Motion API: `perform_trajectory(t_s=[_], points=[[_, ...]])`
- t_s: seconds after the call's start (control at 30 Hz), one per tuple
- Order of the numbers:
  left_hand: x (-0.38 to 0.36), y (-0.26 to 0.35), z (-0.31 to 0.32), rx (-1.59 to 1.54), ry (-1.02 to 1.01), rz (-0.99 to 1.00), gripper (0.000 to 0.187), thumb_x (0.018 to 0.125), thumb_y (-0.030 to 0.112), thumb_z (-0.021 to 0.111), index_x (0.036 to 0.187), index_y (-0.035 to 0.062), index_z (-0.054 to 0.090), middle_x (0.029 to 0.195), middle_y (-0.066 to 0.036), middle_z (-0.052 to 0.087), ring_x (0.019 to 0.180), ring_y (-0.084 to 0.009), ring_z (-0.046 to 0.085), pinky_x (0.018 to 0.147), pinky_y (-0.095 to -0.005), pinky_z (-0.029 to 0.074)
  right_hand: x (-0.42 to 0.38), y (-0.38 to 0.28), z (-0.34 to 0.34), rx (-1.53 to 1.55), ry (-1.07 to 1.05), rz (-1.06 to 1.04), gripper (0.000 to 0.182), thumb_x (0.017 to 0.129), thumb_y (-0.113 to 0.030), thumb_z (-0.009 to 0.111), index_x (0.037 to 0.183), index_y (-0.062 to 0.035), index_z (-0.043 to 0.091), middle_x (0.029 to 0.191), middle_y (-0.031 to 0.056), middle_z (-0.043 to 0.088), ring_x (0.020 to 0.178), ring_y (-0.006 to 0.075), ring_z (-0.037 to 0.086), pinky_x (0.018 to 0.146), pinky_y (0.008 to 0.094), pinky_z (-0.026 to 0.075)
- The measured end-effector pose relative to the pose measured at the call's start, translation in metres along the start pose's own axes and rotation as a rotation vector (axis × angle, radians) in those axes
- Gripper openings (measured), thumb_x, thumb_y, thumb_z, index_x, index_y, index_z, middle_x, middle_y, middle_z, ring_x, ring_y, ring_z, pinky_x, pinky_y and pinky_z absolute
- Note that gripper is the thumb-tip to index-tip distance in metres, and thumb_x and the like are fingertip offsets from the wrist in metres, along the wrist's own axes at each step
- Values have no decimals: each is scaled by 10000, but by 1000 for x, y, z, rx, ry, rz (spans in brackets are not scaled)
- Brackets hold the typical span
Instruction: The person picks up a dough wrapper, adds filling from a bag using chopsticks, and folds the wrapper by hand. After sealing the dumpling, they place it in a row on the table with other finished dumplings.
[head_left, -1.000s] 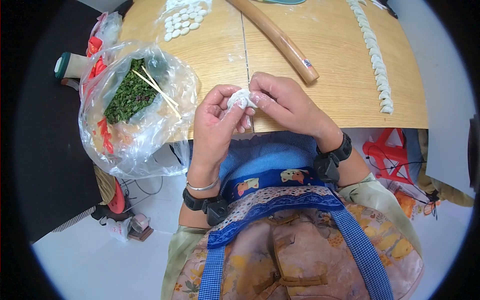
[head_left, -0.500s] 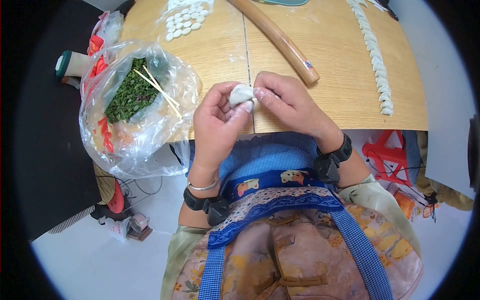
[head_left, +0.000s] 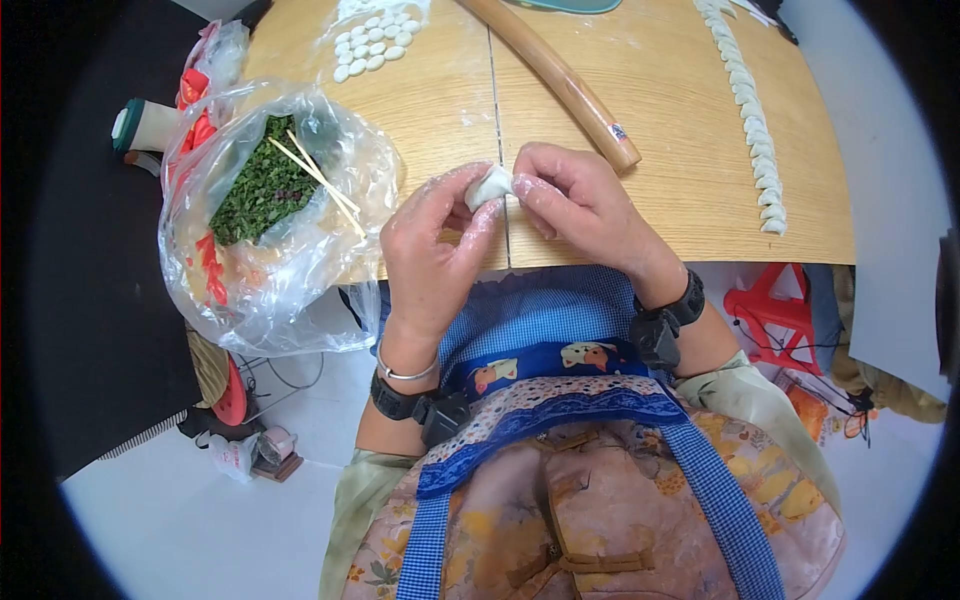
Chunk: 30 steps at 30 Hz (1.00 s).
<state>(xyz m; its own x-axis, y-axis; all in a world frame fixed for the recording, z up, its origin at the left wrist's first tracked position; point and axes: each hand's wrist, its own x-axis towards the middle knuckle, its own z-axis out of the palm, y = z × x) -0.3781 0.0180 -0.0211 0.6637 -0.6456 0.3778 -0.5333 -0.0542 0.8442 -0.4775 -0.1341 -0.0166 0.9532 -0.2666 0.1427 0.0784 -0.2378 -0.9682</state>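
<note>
A small white dumpling point(head_left: 488, 188) is held between my two hands above the near edge of the table. My left hand point(head_left: 435, 230) has its thumb and fingers closed round the dumpling's left side. With thumb and forefinger, my right hand point(head_left: 570, 200) pinches its right end. Flour whitens the fingers of both hands. To the left lies an open clear plastic bag point(head_left: 350, 270) holding chopped green filling point(head_left: 265, 185), with a pair of chopsticks point(head_left: 315, 175) resting in it. Whatever is inside the dumpling is hidden.
Several flattened dough pieces point(head_left: 375, 48) lie at the back left on floury wood. A long wooden rolling pin point(head_left: 570, 85) slants across the table point(head_left: 660, 130). Folded dumplings point(head_left: 752, 125) form a row near the right edge. A red stool point(head_left: 775, 315) stands below on the right.
The dumpling has turned a little and shifted slightly right and up. My left fingers have moved further over it, while my right hand still pinches its end.
</note>
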Motion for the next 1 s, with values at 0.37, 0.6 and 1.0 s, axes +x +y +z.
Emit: perform_trajectory(t_s=[0.37, 0.6, 1.0], points=[[-3, -1, 2, -105, -30, -68, 250, 781, 14, 701, 1029, 8, 666, 832, -83, 664, 661, -123, 610, 607, -240, 494, 1, 6, 3, 135, 23, -66, 129, 907, -114, 572, 963, -3, 537, 721, 5, 522, 648, 57, 476, 568, 223, 398], [-4, -1, 3, -210, 10, -125, 237, 799, -6, 682, 1034, -13, 658, 880, -76, 670, 710, -102, 615, 637, -234, 505, 1, 0, 5, -113, 89, -254, 168, 857, -72, 604, 996, 6, 551, 792, 81, 593, 676, 142, 588, 621, 259, 472], [-3, -3, 1, -190, -12, -80, 271, 828, -20, 626, 1096, -3, 592, 936, -101, 674, 806, -132, 650, 687, -241, 513, 3, -1, 11, -366, 188, -348, 231, 781, -114, 691, 980, -27, 613, 802, 114, 639, 679, 262, 643, 591, 339, 499]])
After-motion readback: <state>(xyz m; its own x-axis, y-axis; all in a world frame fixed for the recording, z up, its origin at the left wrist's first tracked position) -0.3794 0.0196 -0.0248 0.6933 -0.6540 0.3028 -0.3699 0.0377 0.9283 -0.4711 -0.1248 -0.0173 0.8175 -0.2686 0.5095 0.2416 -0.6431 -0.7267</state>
